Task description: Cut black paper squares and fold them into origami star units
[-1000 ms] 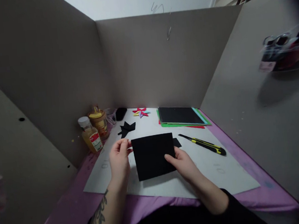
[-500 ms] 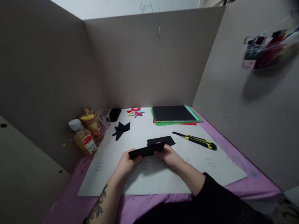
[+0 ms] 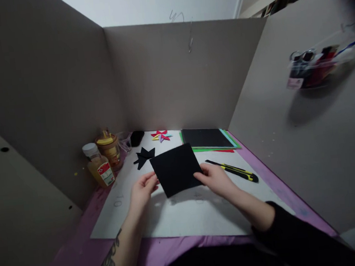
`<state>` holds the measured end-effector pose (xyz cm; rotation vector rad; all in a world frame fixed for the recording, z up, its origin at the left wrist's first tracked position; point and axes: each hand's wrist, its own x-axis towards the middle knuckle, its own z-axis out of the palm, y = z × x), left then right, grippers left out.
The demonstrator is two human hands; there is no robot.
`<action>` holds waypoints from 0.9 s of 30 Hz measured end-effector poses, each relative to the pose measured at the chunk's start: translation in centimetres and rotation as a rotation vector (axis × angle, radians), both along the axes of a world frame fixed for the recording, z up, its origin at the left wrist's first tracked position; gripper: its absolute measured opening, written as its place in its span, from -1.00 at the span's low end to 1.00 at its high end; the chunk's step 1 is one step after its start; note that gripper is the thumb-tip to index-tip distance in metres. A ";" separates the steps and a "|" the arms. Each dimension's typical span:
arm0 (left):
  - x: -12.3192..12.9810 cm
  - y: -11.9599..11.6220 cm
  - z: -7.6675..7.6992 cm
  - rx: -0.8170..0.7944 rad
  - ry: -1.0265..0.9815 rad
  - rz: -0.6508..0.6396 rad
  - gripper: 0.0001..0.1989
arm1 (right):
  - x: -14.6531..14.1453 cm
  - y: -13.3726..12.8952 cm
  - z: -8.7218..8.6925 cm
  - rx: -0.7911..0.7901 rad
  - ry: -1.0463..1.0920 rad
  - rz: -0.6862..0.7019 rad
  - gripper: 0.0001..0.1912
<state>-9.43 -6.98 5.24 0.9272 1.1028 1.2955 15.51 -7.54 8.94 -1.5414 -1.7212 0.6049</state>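
Observation:
A square sheet of black paper is held up, tilted, above the white board. My right hand pinches its right edge between thumb and fingers. At the left edge, the closed fingers of my left hand grip the sheet. Behind it on the left lies a folded black paper piece with pointed tips. A black and yellow utility knife rests right of my right hand. The black strips seen there earlier are hidden behind the sheet.
At the back stand a stack of coloured paper and a multicoloured paper star. A capped bottle, a jar, a clear cup and a black object line the left. Grey panels enclose the table.
The black paper, seen nearly edge-on before, now shows its full square face. My right hand has moved right and my left hand slightly left. The view has shifted slightly.

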 end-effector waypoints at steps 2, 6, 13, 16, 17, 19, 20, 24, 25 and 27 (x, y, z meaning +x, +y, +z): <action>-0.2 0.7 1.0 -0.021 -0.019 0.136 -0.53 | 0.3 3.4 0.9 -0.019 0.078 0.018 -0.80; 1.5 2.7 2.3 -0.006 0.145 -0.108 -0.55 | -1.4 11.7 0.7 -0.132 0.102 -0.134 -0.82; 7.4 6.5 0.0 0.339 1.198 -0.429 -0.53 | -4.1 18.4 -1.8 -0.249 -0.171 -0.159 -0.93; 8.6 7.2 -0.5 0.335 1.385 -0.445 -0.34 | -2.2 17.9 -2.4 -0.220 -0.294 -0.141 -0.83; 8.8 7.4 -0.5 0.307 1.404 -0.459 -0.32 | -1.2 17.5 -2.5 -0.210 -0.323 -0.117 -0.78; 8.8 7.6 -0.4 0.236 1.412 -0.495 -0.31 | 1.1 16.1 -2.5 -0.206 -0.361 -0.033 -0.73; 8.8 7.7 -0.4 0.213 1.407 -0.510 -0.34 | 2.3 15.3 -2.4 -0.210 -0.372 0.033 -0.72; 8.2 7.8 -0.9 0.267 1.312 -0.451 -0.74 | 6.0 12.2 -2.0 -0.184 -0.332 0.411 -0.64; 8.1 7.8 -1.1 0.283 1.255 -0.417 -0.80 | 6.5 11.7 -2.0 -0.187 -0.286 0.433 -0.63; 7.9 7.8 -1.5 0.286 1.093 -0.346 -0.82 | 6.9 11.1 -2.3 -0.209 -0.141 0.373 -0.64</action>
